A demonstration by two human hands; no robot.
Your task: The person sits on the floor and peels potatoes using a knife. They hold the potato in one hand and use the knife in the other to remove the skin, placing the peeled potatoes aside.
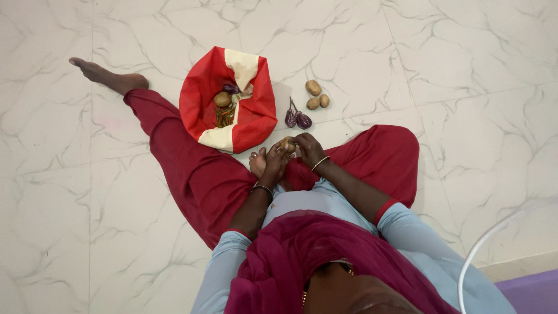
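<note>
Both hands, left hand (pixel 273 160) and right hand (pixel 308 148), are gripping one potato (pixel 287 144) above the lap, sitting near two aubergines (pixel 297 118), three potatoes (pixel 317 95) and a red bag (pixel 229 99) on the floor (pixel 465 87).

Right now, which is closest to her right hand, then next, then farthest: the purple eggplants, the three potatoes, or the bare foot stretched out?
From the right hand:
1. Eggplants, on the floor just ahead.
2. Three potatoes, beyond the eggplants.
3. Outstretched foot, far left.
</note>
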